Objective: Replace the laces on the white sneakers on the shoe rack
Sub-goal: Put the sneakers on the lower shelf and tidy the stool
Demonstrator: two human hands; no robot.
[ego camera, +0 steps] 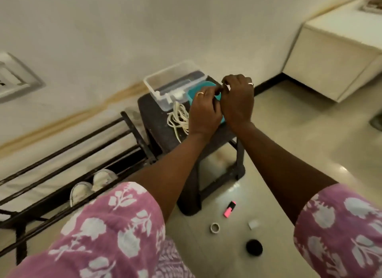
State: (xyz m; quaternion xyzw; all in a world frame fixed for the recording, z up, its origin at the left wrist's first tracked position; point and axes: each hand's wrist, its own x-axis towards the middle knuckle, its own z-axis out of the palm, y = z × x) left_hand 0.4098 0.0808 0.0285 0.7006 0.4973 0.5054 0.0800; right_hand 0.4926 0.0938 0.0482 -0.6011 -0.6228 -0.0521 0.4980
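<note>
The right hand (237, 100) curls its fingers tight on a small white piece (226, 87) that is too blurred to identify. The left hand (203, 111) curls its fingers in to meet them, but whether they grip it too I cannot tell. Each hand wears one ring. Both are over one teal lid (208, 85) on one dark stool (157, 120). On the stool, one tangle of cream laces (178, 120) lies at nine o'clock from the left hand, and one clear plastic box (154, 85) stands at eleven. Two white sneakers (81, 192) sit on the black shoe rack (86, 147) at seven o'clock from the stool. On the glossy tile floor (289, 120) at six o'clock lie one pink highlighter (229, 209), one tape roll (215, 228), one black cap (254, 247) and one white scrap (253, 224). A white cabinet (334, 56) stands at two o'clock against the pale wall (124, 29).
</note>
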